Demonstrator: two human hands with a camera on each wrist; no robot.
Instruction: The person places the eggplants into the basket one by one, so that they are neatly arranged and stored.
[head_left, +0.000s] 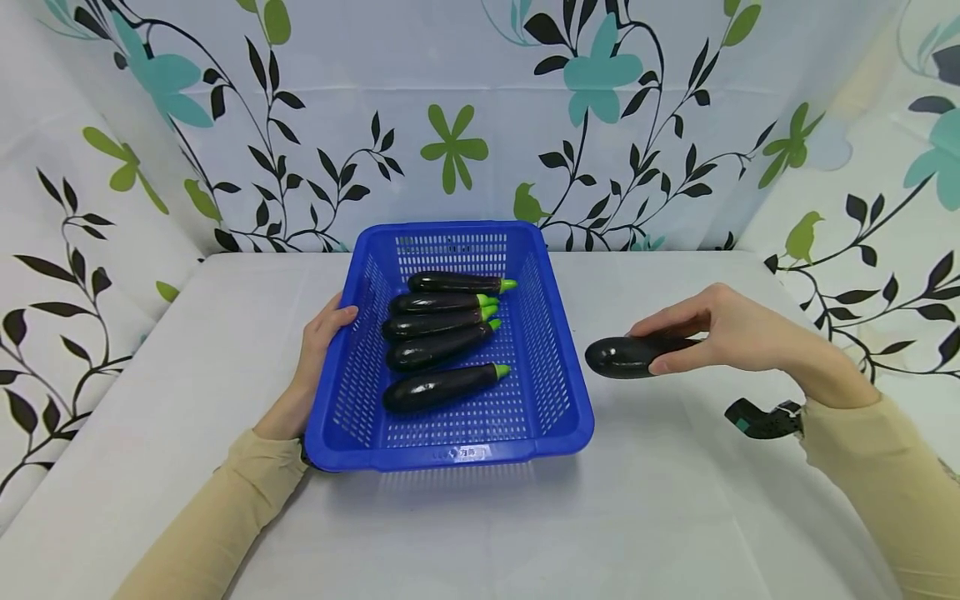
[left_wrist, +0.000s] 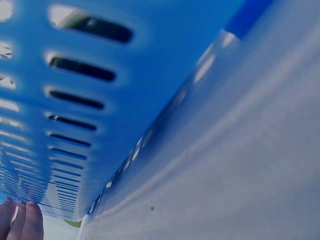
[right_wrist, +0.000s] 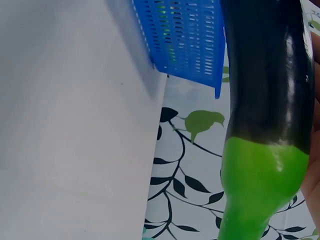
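Note:
A blue plastic basket [head_left: 562, 433] with slotted walls is in the middle of the head view, and several dark eggplants [head_left: 442, 387] with green stem ends lie inside. My left hand [head_left: 318, 342] grips the basket's left side, thumb at the rim; its fingertips [left_wrist: 32, 220] show against the slotted wall in the left wrist view. Right of the basket, my right hand [head_left: 712, 333] holds another eggplant [head_left: 621, 358] above the table, between thumb and fingers. Its green stem end [right_wrist: 265, 172] fills the lower right of the right wrist view.
Beneath everything is a white table [head_left: 660, 517]. A curtain [head_left: 465, 67] printed with leaves, flowers and birds stands along the table's back edge and continues on both sides. A black device [head_left: 765, 419] is strapped at the right wrist.

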